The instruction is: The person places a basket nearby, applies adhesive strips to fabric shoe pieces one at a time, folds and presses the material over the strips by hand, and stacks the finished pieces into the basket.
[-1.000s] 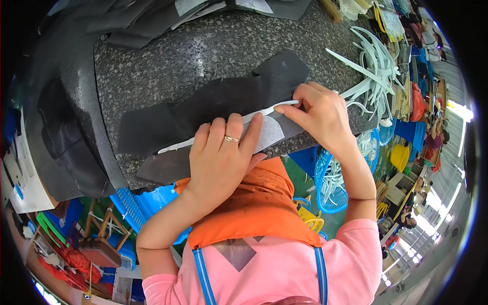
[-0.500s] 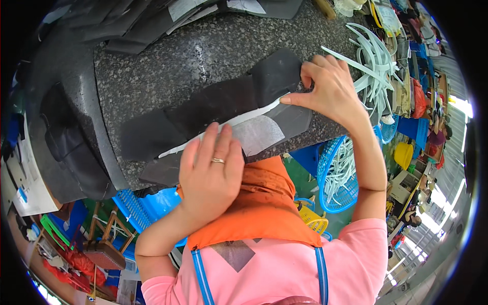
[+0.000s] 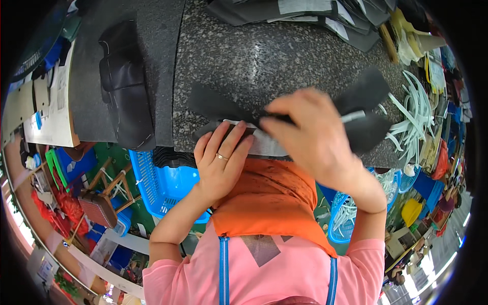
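Observation:
A black leather-like piece [image 3: 216,104] lies crosswise at the near side of the stone slab, its middle bunched under my hands. My left hand [image 3: 222,161], with a ring on one finger, rests flat on its near edge, fingers stretched out. My right hand [image 3: 314,133], somewhat blurred, has its thumb and forefinger closed on the black material at mid-length. A white strip [image 3: 354,116] shows along the piece to the right of that hand. Between the hands a pale grey patch [image 3: 267,145] is visible; the right hand covers part of it.
Stacked black pieces with white patches [image 3: 305,7] lie at the back. Another black leather-like piece [image 3: 127,86] lies on a dark mat at left. Pale strips [image 3: 414,114] are heaped at right. Blue baskets [image 3: 175,180] stand below the slab's near edge, beside an orange apron [image 3: 269,223].
My right hand has moved from the piece's right end to its middle, bunching the material there. My left hand stays on the near edge. The whole view has shifted and turned.

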Action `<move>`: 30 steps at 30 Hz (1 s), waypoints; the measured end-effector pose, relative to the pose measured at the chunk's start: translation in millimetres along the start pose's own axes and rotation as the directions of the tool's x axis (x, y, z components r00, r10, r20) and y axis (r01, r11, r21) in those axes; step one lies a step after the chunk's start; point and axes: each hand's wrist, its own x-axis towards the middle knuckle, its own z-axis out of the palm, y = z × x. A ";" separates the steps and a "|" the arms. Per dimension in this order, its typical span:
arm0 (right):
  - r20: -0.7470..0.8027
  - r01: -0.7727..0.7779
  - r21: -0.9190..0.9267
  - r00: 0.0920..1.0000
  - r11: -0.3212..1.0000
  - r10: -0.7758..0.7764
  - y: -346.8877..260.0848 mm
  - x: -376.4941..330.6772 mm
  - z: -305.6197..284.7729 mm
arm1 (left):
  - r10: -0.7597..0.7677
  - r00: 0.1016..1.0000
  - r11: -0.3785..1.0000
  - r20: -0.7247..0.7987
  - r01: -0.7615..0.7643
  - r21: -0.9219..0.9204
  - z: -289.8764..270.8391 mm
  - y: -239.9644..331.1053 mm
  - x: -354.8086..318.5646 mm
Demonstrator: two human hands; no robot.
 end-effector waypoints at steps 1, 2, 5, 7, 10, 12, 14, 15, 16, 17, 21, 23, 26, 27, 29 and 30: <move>-0.022 0.049 0.103 0.999 0.993 -0.047 -1.9 -17.1 10.9 | 0.018 1.000 1.000 0.006 -0.018 -0.024 -0.1 -0.9 -0.4; 0.029 0.058 0.132 0.998 0.990 -0.063 -6.0 -25.6 10.4 | 0.039 0.998 0.998 0.044 -0.036 -0.051 -3.5 -3.2 -2.9; 0.104 0.130 0.081 0.985 0.988 -0.138 -2.8 -36.2 13.7 | -0.084 0.993 0.973 0.081 0.099 -0.207 -10.2 -6.9 2.6; 0.128 0.187 0.002 0.974 0.982 -0.186 -1.3 -34.5 14.8 | -0.229 0.951 0.932 0.210 0.277 -0.234 -25.6 -10.6 11.5; 0.222 0.330 -0.056 0.924 0.942 -0.310 3.4 -25.9 12.3 | -0.468 0.867 0.611 0.173 0.458 -0.646 -39.7 -17.0 36.1; 0.228 0.334 -0.032 0.920 0.942 -0.318 5.4 -24.2 13.3 | -0.218 0.967 0.801 0.128 0.253 -0.543 -37.6 -33.1 33.8; 0.293 0.282 -0.017 0.919 0.959 -0.265 0.1 -19.0 9.7 | 0.113 0.967 0.948 0.229 -0.035 -0.317 -44.9 -38.9 32.0; 0.355 0.226 -0.010 0.911 0.974 -0.208 -3.1 -17.6 8.8 | 0.107 0.967 0.948 0.232 -0.029 -0.316 -47.6 -38.6 30.3; 0.357 0.228 -0.003 0.910 0.974 -0.212 -5.0 -17.6 9.9 | 0.176 0.934 0.973 0.311 -0.116 -0.201 -49.7 -38.1 28.3; 0.367 0.218 -0.014 0.909 0.976 -0.198 -5.9 -17.3 10.1 | 0.236 0.888 0.972 0.394 -0.217 -0.093 -51.7 -38.6 28.2; 0.280 0.242 -0.113 0.938 0.964 -0.203 -6.4 -28.5 14.3 | -0.082 0.862 0.975 0.501 -0.035 0.220 -81.2 -49.5 36.3; 0.326 0.217 -0.133 0.931 0.967 -0.164 -11.2 -22.1 15.8 | -0.152 0.901 0.977 0.406 0.074 0.201 -85.9 -23.7 50.4; 0.227 0.251 -0.162 0.951 0.954 -0.211 -15.6 -17.9 -1.8 | -0.079 0.950 0.832 0.303 0.230 -0.504 -27.0 28.3 47.4; 0.070 0.279 -0.180 0.960 0.943 -0.271 -16.4 -21.4 -11.8 | -0.185 0.952 0.744 0.242 0.297 -0.598 -8.8 38.3 50.0; -0.007 0.220 -0.362 0.971 0.906 -0.238 -21.8 -56.8 -46.2 | -0.181 0.958 0.786 0.224 0.278 -0.552 -2.4 37.1 55.1; 0.100 0.133 -0.463 0.990 0.876 -0.098 -17.3 -62.4 -54.5 | -0.160 0.967 0.808 0.198 0.244 -0.536 -2.2 38.5 58.3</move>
